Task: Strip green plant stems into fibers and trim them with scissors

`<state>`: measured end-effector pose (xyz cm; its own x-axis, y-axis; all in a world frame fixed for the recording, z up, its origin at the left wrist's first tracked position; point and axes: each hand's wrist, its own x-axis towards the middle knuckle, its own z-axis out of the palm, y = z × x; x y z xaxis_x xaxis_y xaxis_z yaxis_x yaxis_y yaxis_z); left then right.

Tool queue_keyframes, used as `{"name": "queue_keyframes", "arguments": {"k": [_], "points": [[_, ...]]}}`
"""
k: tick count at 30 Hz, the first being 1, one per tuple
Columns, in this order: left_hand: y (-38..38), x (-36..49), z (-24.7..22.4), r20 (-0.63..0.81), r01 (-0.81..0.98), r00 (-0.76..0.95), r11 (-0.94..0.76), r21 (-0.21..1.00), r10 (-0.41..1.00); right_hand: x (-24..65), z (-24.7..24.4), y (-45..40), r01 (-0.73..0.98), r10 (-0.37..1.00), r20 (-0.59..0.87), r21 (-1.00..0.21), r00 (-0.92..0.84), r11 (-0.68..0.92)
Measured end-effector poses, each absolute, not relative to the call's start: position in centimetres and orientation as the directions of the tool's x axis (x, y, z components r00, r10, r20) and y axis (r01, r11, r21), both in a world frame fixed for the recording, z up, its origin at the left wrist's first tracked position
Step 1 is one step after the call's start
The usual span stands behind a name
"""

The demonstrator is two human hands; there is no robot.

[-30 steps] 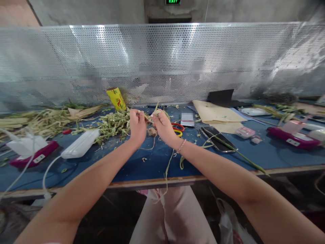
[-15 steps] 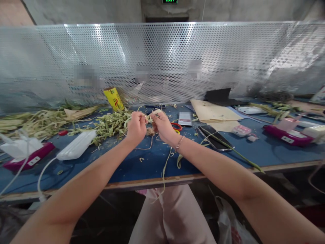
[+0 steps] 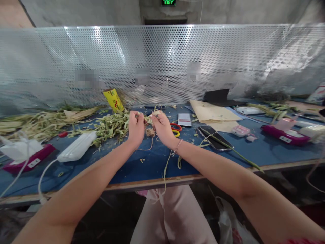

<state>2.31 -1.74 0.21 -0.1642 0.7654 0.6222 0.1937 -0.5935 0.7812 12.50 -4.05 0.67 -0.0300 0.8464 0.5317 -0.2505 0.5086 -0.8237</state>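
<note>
My left hand [image 3: 136, 126] and my right hand [image 3: 161, 127] are close together over the blue table, fingers pinched on a pale green plant strip [image 3: 149, 118] between them. Most of the strip is hidden by the fingers. A long thin strand [image 3: 165, 169] trails from below my right hand over the table edge onto my lap. Left of my left hand lies a heap of green knotted plant pieces [image 3: 109, 125]. A small ball of twine [image 3: 149, 132] rests just beneath the hands. Scissors with red and yellow handles [image 3: 176, 128] lie beside my right wrist.
A yellow tube [image 3: 113, 100] stands against the perforated metal screen [image 3: 162, 64]. To the left are dried leaves [image 3: 50, 118], a white power bank [image 3: 77, 146] and a purple power strip [image 3: 30, 157]. On the right lie a phone [image 3: 214, 137], brown paper [image 3: 213, 113] and a pink earbud case [image 3: 240, 130].
My left hand has turned slightly more upright, its thumb now pointing up. Both hands stay close together, still pinching the strip. The camera view has tilted up a little.
</note>
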Motion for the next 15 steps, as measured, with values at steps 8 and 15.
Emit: {"name": "queue_keyframes", "arguments": {"k": [8, 15], "points": [[-1.8, 2.0, 0.6, 0.492, 0.044, -0.037, -0.49, 0.871, 0.87, 12.8, 0.0, -3.0, -0.288, 0.874, 0.479, -0.851, -0.079, 0.44], [-2.5, 2.3, 1.5, 0.383, -0.226, 0.016, -0.37, 0.901, 0.923, 13.6, -0.4, -1.0, -0.346, 0.884, 0.461, -0.818, 0.081, 0.459]]}}
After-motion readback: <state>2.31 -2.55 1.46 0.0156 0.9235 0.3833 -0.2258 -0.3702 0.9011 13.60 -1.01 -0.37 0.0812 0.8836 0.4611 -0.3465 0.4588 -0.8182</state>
